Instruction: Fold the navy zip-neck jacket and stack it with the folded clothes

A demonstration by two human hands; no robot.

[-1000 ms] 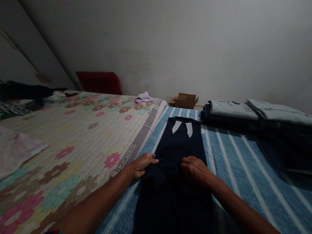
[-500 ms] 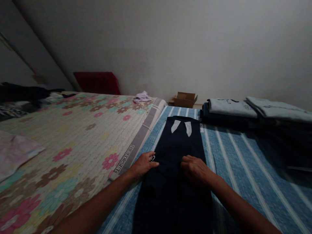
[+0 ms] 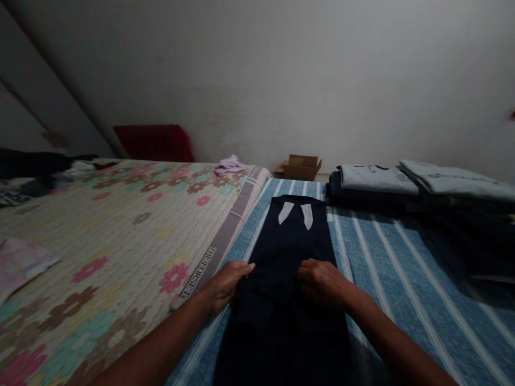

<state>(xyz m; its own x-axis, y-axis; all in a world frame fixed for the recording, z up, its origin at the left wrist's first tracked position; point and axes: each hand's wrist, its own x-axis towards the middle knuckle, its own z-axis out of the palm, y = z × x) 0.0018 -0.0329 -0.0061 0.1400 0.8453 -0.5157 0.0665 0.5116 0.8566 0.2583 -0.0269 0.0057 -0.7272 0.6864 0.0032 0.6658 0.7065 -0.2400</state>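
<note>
A long dark navy garment (image 3: 295, 249), shaped like trousers, lies flat and lengthwise in front of me. Two pale leaf-shaped patches show near its far end; its near end runs out of the picture. At its left edge, my left hand (image 3: 227, 283) is closed, thumb on top and fingers tucked under, pinching the cloth. My right hand (image 3: 322, 280) rests on the right half with its fingers curled down into the fabric; the fingertips are hidden. Both hands sit at about the same distance from the far end.
Beneath the garment is a blue striped sheet (image 3: 386, 268). Folded grey clothes (image 3: 378, 179) are stacked on dark ones at the right. A flowered mat (image 3: 132, 236) covers the left side, with a small lilac cloth (image 3: 229, 165) on it. An open cardboard box (image 3: 301, 167) stands by the wall.
My left hand has closed from a spread thumb and fingers onto the garment's left edge. My right hand has stayed in nearly the same place. The view has shifted slightly.
</note>
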